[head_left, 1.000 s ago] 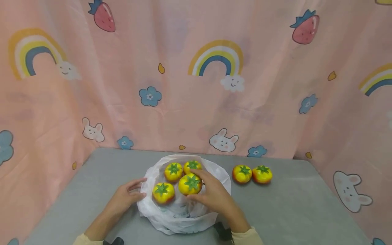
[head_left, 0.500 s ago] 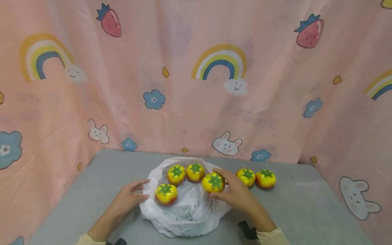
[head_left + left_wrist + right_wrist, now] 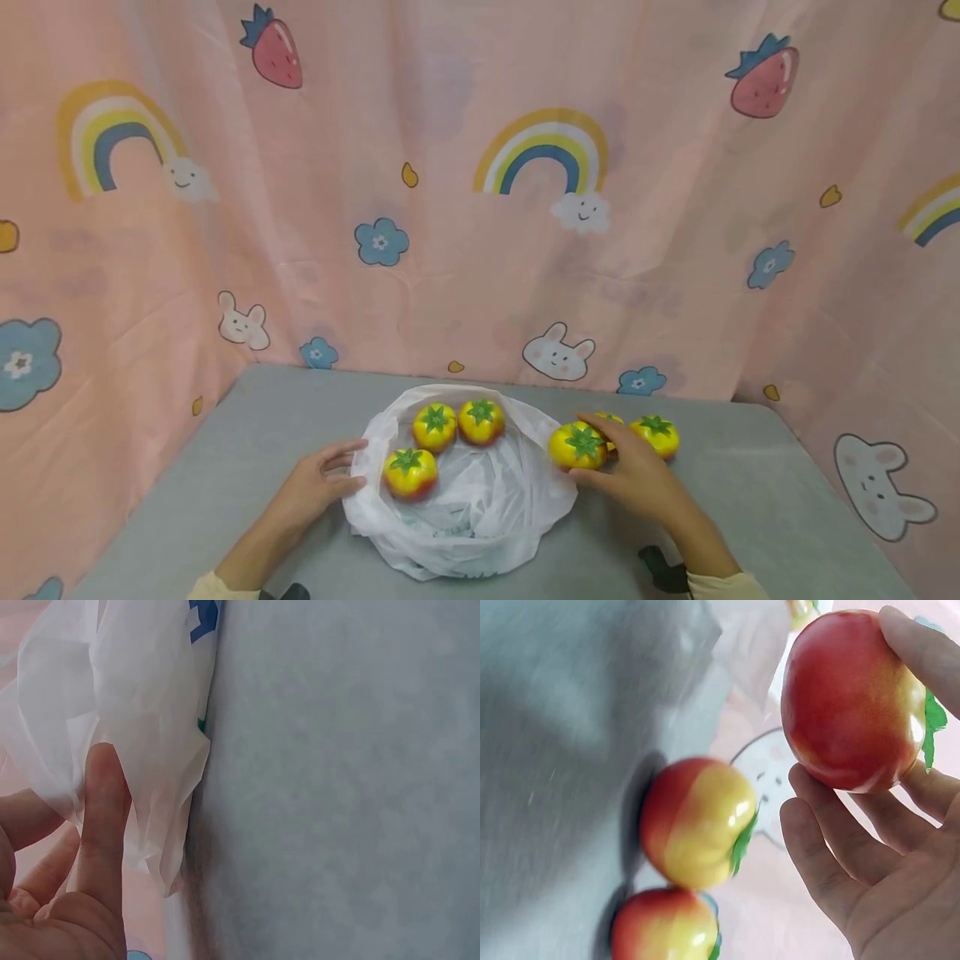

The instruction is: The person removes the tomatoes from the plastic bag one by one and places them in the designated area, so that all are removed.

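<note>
Your right hand (image 3: 633, 475) holds one yellow-red fruit (image 3: 576, 447) with a green leafy top, thumb on one side and the fingers on the other. The fingers are open about as wide as the fruit itself. This fruit is in the air, near the right edge of the white plastic bag (image 3: 420, 560), which stands open on the grey table (image 3: 750, 508). Your left hand (image 3: 315, 483) is at the left side of the bag; its fingers pinch the thin plastic, with little gap between them. Inside the bag there are three similar fruits (image 3: 410, 475). To the right of the bag, two more fruits (image 3: 697, 821) sit side by side on the table, one partly hidden by your right hand in the head view. Behind the table hangs a pink curtain (image 3: 450, 308).
</note>
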### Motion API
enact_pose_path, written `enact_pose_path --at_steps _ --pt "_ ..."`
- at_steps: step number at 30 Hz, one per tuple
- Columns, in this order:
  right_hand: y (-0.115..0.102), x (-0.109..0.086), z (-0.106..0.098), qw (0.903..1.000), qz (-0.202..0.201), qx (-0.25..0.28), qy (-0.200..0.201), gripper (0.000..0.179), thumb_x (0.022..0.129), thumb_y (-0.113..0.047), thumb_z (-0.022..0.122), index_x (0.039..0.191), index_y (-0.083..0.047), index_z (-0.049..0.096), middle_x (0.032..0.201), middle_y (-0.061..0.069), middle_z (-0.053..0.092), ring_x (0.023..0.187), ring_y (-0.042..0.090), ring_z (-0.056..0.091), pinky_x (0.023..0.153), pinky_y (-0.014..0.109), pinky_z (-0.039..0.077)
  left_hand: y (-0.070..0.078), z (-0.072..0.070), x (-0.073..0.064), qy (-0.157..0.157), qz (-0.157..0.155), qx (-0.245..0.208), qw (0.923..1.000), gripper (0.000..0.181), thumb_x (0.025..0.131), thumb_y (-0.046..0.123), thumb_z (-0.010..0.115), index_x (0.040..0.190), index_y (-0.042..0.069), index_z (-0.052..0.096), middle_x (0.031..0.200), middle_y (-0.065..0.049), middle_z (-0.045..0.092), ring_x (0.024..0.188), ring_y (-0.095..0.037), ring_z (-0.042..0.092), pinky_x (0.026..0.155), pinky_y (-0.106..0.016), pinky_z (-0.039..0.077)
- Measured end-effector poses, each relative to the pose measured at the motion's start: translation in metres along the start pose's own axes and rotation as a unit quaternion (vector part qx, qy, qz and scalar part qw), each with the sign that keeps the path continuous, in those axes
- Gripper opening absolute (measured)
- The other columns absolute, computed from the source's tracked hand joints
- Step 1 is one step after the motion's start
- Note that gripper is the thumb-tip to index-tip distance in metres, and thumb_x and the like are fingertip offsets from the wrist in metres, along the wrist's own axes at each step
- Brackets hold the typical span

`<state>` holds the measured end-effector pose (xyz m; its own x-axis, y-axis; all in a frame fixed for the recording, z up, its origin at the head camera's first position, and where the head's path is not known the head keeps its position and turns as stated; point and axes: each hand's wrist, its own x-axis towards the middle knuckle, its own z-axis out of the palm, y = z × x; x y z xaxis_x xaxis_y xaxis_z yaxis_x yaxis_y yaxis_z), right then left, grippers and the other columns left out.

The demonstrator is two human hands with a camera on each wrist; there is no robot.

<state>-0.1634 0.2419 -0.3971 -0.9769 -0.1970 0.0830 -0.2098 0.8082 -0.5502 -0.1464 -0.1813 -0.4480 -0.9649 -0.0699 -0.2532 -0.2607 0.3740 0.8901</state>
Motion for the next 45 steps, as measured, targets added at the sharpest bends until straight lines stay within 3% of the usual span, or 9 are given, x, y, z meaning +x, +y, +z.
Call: enact_pose_path --at_steps 6,17,27,33,45 --pt "0.014 -0.005 -0.010 0.9999 0.004 -0.002 0.011 0.081 0.081 -0.052 0.077 0.145 -0.012 0.048 0.138 0.015 0.057 0.114 0.028 0.058 0.097 0.051 0.053 -0.001 -0.001 -0.001 0.000 0.002 0.006 1.0000 0.057 0.086 0.018 0.077 0.139 0.016 0.058 0.142 -0.024 0.054 0.116 -0.032 0.064 0.099 -0.050 0.052" --pt "0.034 -0.005 -0.025 0.9998 -0.004 -0.015 0.013 0.083 0.083 -0.051 0.076 0.147 -0.008 0.044 0.135 0.021 0.055 0.114 0.034 0.058 0.093 0.052 0.055 -0.005 0.000 -0.001 0.005 0.006 -0.023 0.9997 0.057 0.084 0.016 0.078 0.138 0.014 0.059 0.135 -0.024 0.059 0.102 -0.024 0.069 0.092 -0.043 0.057" --pt "0.052 -0.008 -0.045 0.9986 0.003 -0.050 0.014 0.086 0.084 -0.054 0.073 0.148 -0.006 0.042 0.143 0.028 0.049 0.113 0.038 0.058 0.090 0.055 0.054 -0.004 -0.002 0.001 0.002 0.022 0.047 0.9987 0.057 0.086 0.021 0.077 0.139 0.017 0.058 0.138 -0.022 0.057 0.101 -0.021 0.068 0.088 -0.041 0.059" --pt "0.064 -0.009 -0.053 0.9980 0.012 -0.060 0.016 0.090 0.085 -0.060 0.069 0.150 -0.006 0.039 0.145 0.029 0.047 0.115 0.042 0.057 0.090 0.057 0.052 -0.002 -0.006 0.001 -0.005 0.023 0.042 0.9988 0.057 0.085 0.022 0.078 0.139 0.016 0.058 0.137 -0.021 0.057 0.102 -0.021 0.068 0.089 -0.042 0.058" --pt "0.087 -0.003 -0.071 0.9965 0.025 -0.079 0.013 0.090 0.087 -0.056 0.069 0.151 -0.002 0.035 0.140 0.035 0.047 0.107 0.043 0.059 0.086 0.057 0.054 -0.005 -0.006 0.000 -0.003 0.023 0.041 0.9989 0.056 0.085 0.019 0.078 0.138 0.015 0.059 0.135 -0.020 0.060 0.097 -0.019 0.069 0.089 -0.041 0.059"
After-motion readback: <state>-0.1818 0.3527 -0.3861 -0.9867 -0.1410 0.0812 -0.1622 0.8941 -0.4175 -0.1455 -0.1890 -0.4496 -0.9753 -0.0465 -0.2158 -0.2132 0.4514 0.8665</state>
